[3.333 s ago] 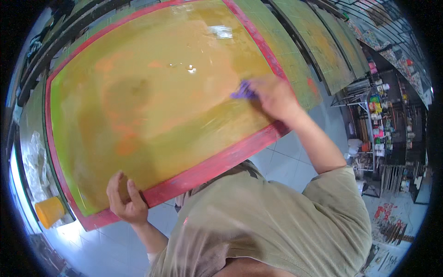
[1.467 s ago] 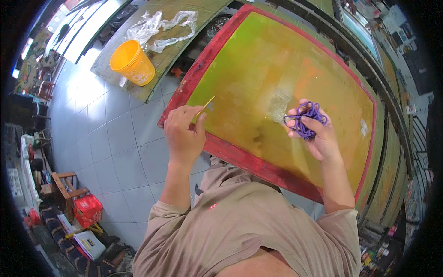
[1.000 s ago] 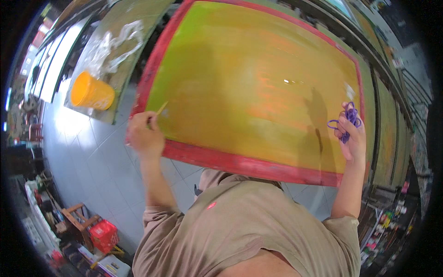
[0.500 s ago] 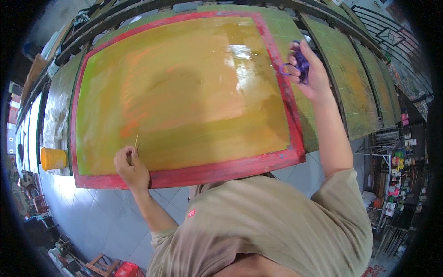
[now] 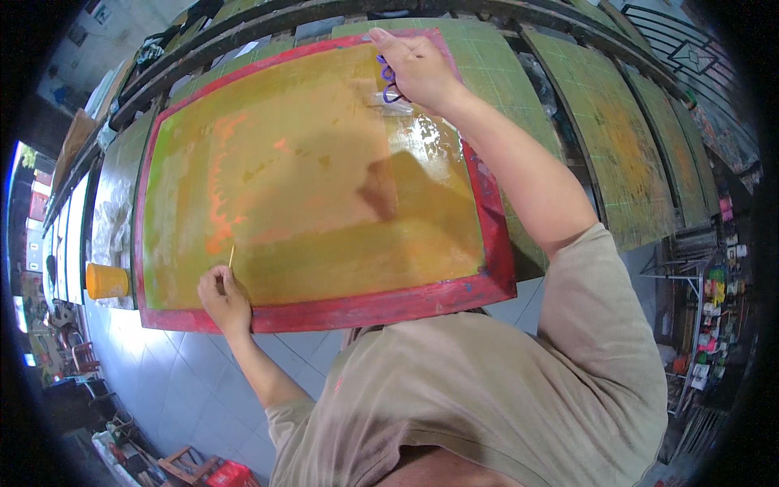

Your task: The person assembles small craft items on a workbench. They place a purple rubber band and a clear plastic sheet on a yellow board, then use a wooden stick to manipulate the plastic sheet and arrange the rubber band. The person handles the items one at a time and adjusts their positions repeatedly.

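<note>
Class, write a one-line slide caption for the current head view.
Left hand pinching a thin stick, right hand holding purple cord, at a red-framed yellow-green panel.

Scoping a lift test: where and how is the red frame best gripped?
Probably the red frame's near rail, from the near side, clamped top and bottom. The rail is broad, nearest the wearer, and seems to overhang the floor tiles, so there should be room underneath. Avoid the yellow panel; its shine suggests wetness.
</note>
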Tool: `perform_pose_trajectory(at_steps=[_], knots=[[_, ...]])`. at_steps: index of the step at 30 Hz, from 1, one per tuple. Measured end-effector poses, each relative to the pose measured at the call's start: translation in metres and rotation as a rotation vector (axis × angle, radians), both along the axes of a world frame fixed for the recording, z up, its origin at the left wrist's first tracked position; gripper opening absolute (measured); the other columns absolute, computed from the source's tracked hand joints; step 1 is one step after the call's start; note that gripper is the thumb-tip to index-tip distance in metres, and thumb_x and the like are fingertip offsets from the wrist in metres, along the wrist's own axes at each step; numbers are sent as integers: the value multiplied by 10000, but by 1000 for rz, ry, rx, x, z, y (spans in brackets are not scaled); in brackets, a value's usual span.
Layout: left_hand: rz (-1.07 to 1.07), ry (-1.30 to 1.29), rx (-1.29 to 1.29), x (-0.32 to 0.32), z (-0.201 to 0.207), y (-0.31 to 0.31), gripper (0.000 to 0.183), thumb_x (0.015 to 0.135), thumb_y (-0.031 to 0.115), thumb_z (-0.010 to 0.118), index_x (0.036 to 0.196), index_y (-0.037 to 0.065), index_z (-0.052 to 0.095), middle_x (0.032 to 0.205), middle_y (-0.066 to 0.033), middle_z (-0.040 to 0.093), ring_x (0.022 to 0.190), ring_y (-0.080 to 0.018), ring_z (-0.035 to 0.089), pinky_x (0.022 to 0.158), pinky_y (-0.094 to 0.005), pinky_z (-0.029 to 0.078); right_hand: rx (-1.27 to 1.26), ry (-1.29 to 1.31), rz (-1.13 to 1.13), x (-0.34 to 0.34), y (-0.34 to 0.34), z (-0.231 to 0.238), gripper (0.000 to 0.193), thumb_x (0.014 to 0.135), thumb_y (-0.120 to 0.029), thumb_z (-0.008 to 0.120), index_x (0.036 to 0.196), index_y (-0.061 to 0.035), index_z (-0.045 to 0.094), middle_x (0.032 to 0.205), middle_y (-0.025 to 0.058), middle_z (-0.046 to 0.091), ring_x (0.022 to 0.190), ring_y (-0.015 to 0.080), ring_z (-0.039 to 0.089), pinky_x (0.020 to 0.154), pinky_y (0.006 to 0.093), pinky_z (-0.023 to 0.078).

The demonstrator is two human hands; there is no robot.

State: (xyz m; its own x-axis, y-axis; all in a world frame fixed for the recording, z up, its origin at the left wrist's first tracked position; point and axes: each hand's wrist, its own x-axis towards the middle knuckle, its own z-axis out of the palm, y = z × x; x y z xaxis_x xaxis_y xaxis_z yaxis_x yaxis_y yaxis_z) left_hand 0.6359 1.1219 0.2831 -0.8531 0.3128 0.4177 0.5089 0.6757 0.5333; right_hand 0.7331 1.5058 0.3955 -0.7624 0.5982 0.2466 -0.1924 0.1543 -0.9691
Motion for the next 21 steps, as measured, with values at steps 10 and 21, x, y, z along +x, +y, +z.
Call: perform_pose_trajectory(at_steps=[10, 21], knots=[[-17, 44, -24, 2, 1, 1, 31, 816, 61, 550, 836, 46, 568, 859, -77, 570, 853, -247, 501, 781, -353, 392, 5, 44, 77, -11, 5, 12, 496, 923, -399, 462, 649, 10, 522, 664, 70, 521, 546, 126, 513, 460, 300, 467], [-6, 34, -1, 1, 1, 3, 30, 814, 44, 538, 830, 41, 562, 843, -83, 569, 830, -249, 496, 751, -351, 398, 41, 46, 62, -32, 15, 21, 378, 937, -331, 464, 750, -26, 584, 622, 12, 534, 530, 95, 516, 454, 256, 417]])
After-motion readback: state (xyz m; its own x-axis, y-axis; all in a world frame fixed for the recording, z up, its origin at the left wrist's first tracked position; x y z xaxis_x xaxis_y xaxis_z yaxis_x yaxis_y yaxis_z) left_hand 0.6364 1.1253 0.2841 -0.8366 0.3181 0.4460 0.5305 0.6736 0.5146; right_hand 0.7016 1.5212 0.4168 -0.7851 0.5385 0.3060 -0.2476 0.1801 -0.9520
